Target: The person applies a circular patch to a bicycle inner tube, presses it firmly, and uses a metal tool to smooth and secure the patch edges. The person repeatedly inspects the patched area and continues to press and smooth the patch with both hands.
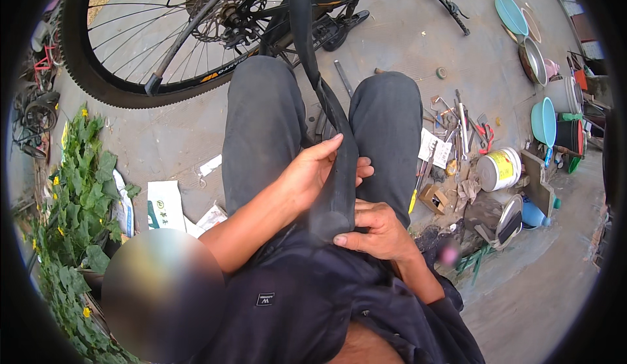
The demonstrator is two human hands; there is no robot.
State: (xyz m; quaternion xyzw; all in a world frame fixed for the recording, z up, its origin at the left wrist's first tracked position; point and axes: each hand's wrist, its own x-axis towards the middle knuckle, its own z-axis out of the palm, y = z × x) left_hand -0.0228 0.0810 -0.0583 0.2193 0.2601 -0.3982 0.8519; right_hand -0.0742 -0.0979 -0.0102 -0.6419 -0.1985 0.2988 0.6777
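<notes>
A black rubber inner tube (341, 174) hangs down from the bicycle (287, 37) and runs between my knees to my lap. My left hand (315, 171) is closed around the tube, thumb along its near face and fingertips showing past its right side. Lower down, my right hand (380, 231) pinches the tube's right edge between thumb and fingers. Between the hands the tube lies flattened, with a rounded greyish area on its surface by my right thumb. The bicycle's rear wheel (121, 89), with tyre and spokes, lies at the upper left.
Loose hand tools (462, 125) lie on the ground right of my knee, near a white bucket (499, 169) and a small cardboard box (432, 198). Several basins (543, 121) stand farther right. Leafy plants (78, 174) and a white bag (164, 204) are on the left.
</notes>
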